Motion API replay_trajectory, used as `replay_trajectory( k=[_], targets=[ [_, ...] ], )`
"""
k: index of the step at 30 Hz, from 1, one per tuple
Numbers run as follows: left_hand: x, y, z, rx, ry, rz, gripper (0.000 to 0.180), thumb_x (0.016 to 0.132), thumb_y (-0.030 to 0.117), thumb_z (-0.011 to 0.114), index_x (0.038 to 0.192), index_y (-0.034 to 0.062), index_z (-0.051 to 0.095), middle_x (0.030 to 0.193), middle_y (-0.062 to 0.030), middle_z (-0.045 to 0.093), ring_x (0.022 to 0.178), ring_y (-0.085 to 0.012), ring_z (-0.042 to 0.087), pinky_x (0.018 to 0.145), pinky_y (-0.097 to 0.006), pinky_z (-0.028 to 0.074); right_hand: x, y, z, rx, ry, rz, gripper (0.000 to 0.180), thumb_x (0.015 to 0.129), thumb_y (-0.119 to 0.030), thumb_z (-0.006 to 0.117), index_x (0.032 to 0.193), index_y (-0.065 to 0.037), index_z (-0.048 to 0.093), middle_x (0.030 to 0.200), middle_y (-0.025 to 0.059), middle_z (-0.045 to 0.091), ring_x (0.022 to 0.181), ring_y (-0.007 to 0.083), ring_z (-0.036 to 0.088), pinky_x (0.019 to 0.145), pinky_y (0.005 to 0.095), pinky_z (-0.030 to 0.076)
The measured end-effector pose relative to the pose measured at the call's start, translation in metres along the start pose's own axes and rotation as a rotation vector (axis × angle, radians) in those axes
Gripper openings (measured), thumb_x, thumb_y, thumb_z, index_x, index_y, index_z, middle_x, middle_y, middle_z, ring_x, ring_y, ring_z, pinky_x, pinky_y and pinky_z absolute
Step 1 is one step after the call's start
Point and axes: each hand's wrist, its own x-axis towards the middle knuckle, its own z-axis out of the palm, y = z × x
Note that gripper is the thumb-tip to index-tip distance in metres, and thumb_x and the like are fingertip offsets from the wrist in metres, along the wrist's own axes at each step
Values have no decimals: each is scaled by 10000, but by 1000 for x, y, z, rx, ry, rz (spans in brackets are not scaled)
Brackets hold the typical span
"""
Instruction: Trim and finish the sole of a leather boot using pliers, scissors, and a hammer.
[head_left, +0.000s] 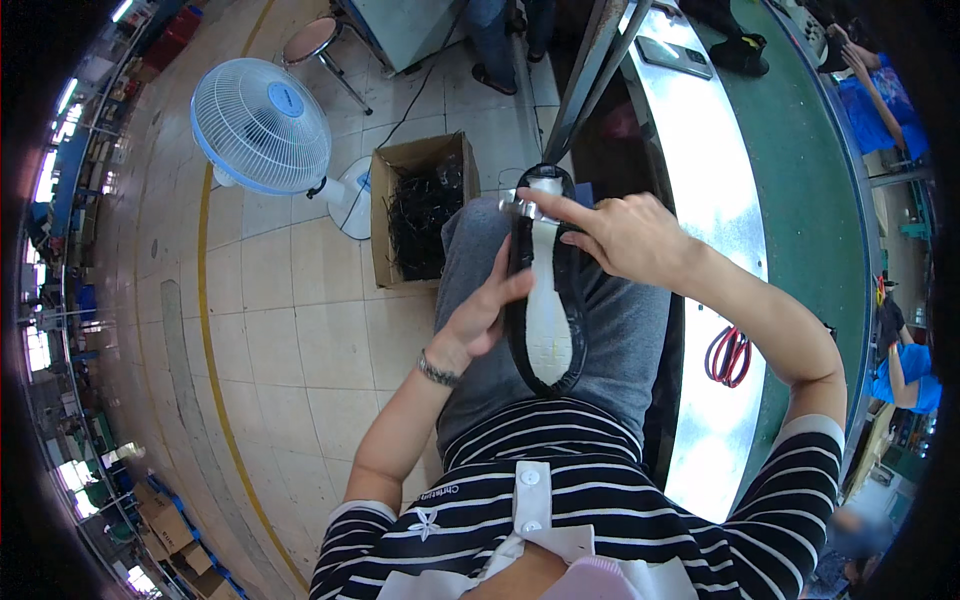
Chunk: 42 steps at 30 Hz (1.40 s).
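Tiled floor at 9 o'clock, white fan at 10, steel-edged bench at 3. Black shoe lies on our lap, pale underside up, long axis 12 to 6. Left hand, half-curled, meets its flank at 9; whether it grips, we can't tell. Right hand at 2, index outstretched toward a silvery metal piece at 11, nearer it than our left; its hold unclear.
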Motion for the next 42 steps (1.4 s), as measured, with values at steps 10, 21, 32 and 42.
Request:
replay_trajectory(
  k=[10, 21, 32, 42],
  targets=[
    [4, 10, 29, 340, -67, -38, 1077, 743, 157, 821, 1528, 89, 87, 1426, -110, 383, 1293, -208, 398, 1093, -360, 335, -101, -25, 16, 1207, 431, 508, 454, 994, -362, 474, 1309, -38, 509, 772, 104, 652, 663, 175, 660, 625, 290, 500],
    [4, -56, -15, 788, -355, 243, 1553, 473, 167, 957, 1503, 247, -201, 1602, -100, -92, 1475, -257, 52, 1193, -403, 75, -154, -45, 69, 1607, 42, 591, 195, 888, -155, 677, 1020, -16, 637, 769, 75, 662, 674, 122, 634, 627, 243, 511],
    [-1, -50, 41, 498, 32, 203, 870, 722, 603, 764, 1268, 110, 300, 1073, -65, 456, 989, -155, 478, 897, -311, 421, -150, -64, 51, 1299, -314, 639, 562, 955, -520, 513, 720, -30, 656, 553, 2, 567, 513, 96, 581, 498, 247, 462],
    [-6, -59, 53, 523, 181, 261, 727, 763, 466, 779, 1208, 85, 348, 1012, -70, 483, 915, -138, 503, 823, -269, 436, -139, -78, 29, 856, -351, 588, 636, 980, -471, 478, 612, 26, 626, 454, 142, 526, 416, 271, 576, 428, 359, 458]
  ],
)
